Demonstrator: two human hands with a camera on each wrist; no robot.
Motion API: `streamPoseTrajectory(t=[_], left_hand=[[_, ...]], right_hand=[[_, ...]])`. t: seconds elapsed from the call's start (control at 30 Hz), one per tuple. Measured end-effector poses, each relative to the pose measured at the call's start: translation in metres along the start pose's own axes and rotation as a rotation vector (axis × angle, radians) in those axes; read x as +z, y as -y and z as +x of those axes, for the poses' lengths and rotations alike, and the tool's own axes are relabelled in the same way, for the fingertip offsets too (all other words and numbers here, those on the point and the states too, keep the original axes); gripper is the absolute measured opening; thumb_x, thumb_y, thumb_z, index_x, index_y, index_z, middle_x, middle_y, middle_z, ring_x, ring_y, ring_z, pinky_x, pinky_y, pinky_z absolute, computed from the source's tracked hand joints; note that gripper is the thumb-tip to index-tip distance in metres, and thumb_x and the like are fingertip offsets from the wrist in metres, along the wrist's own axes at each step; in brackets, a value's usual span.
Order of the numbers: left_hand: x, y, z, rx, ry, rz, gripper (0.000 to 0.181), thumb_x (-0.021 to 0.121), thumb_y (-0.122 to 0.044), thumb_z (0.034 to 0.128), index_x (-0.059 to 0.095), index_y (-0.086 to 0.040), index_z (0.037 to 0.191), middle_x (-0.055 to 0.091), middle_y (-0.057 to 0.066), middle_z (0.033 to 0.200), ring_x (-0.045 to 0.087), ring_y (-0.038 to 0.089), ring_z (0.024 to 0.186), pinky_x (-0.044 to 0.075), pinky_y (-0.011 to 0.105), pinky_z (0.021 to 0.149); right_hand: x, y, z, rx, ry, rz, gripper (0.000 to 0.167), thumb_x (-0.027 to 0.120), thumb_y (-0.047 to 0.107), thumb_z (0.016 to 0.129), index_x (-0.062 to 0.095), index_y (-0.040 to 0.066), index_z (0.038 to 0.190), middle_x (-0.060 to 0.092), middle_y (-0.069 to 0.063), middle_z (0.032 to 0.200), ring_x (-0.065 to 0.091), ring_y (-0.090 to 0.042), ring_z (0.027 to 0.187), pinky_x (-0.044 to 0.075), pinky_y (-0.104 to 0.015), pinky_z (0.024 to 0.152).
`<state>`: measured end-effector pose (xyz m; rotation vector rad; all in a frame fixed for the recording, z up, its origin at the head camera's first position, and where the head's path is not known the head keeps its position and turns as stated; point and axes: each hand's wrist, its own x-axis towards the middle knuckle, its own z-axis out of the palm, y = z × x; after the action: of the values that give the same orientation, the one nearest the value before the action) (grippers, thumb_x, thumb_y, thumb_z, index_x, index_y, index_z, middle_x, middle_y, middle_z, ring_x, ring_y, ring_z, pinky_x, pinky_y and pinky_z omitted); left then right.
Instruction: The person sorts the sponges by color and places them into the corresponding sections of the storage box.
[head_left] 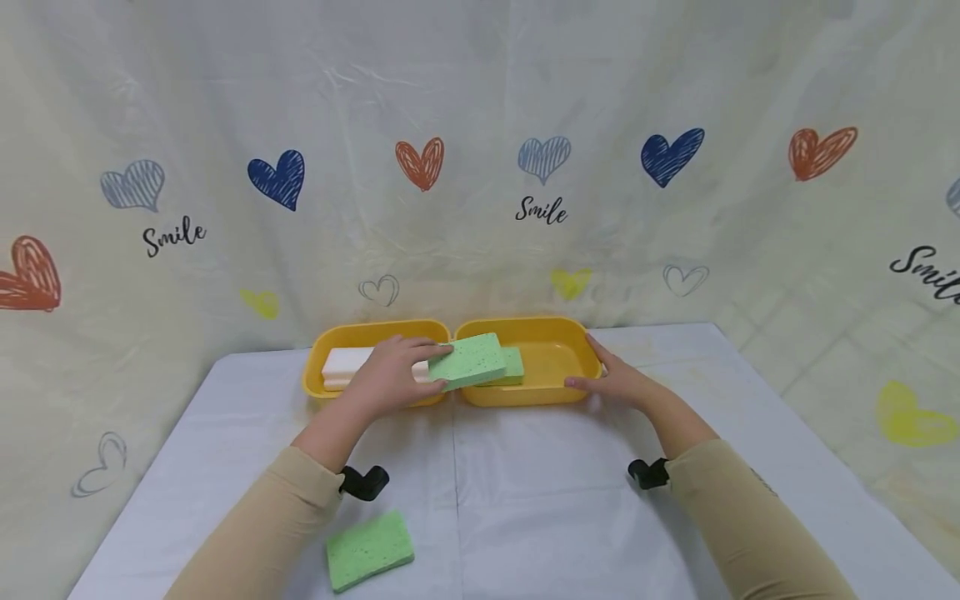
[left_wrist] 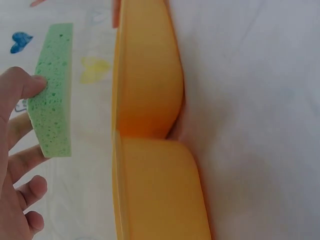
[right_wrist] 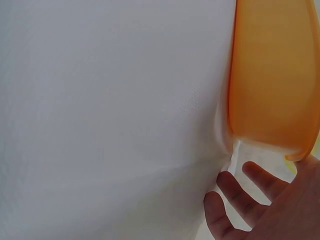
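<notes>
My left hand (head_left: 390, 375) pinches a green sponge (head_left: 471, 360) between thumb and fingers, tilted over the inner edge of the right yellow tray (head_left: 557, 360). In the left wrist view the sponge (left_wrist: 55, 95) is raised clear of the tray walls. Another green sponge (head_left: 514, 367) lies in that tray, partly hidden beneath the held one. My right hand (head_left: 618, 379) holds the tray's right end, thumb over the rim; in the right wrist view its other fingers (right_wrist: 245, 197) spread outside the tray. White blocks (head_left: 347, 363) lie in the left yellow tray (head_left: 319, 343), partly behind my left hand.
Near the front of the white-covered table (head_left: 525, 500) lies a further green sponge (head_left: 370, 552), beside my left sleeve. The two trays stand side by side at the table's back edge, close to a hanging sheet (head_left: 480, 250) printed with hearts.
</notes>
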<state>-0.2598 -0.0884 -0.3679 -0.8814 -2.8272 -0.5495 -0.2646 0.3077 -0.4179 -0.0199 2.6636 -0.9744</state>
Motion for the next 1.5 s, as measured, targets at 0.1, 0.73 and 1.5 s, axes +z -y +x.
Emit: streamPoseTrajectory(t=[0.1, 0.73, 1.5], left_hand=[[0.008, -0.01, 0.016, 0.011, 0.024, 0.016, 0.053, 0.069, -0.049, 0.0878, 0.06, -0.033, 0.138, 0.06, 0.001, 0.137, 0.051, 0.032, 0.123, 0.039, 0.048, 0.105], [0.059, -0.058, 0.111, -0.012, 0.18, -0.012, 0.052, 0.066, -0.055, 0.0884, 0.06, -0.036, 0.137, 0.061, -0.011, 0.136, 0.051, 0.022, 0.129, 0.034, 0.042, 0.111], [0.093, -0.08, 0.137, -0.094, 0.328, 0.025, 0.054, 0.068, -0.052, 0.09, 0.057, -0.037, 0.14, 0.054, -0.008, 0.144, 0.035, 0.033, 0.141, 0.019, 0.049, 0.118]], right_hand=[[-0.001, -0.002, -0.001, 0.01, -0.001, 0.004, 0.112, 0.067, 0.06, 0.086, -0.009, 0.023, 0.159, 0.003, -0.027, 0.162, 0.008, -0.053, 0.145, 0.012, -0.07, 0.112], [-0.002, -0.006, -0.002, 0.004, -0.017, 0.006, 0.111, 0.068, 0.06, 0.086, -0.007, 0.023, 0.16, 0.005, -0.025, 0.163, 0.012, -0.051, 0.146, 0.014, -0.069, 0.113], [0.001, -0.001, -0.002, 0.027, -0.024, 0.017, 0.111, 0.069, 0.059, 0.085, -0.006, 0.026, 0.16, 0.008, -0.022, 0.164, 0.012, -0.049, 0.146, 0.017, -0.07, 0.112]])
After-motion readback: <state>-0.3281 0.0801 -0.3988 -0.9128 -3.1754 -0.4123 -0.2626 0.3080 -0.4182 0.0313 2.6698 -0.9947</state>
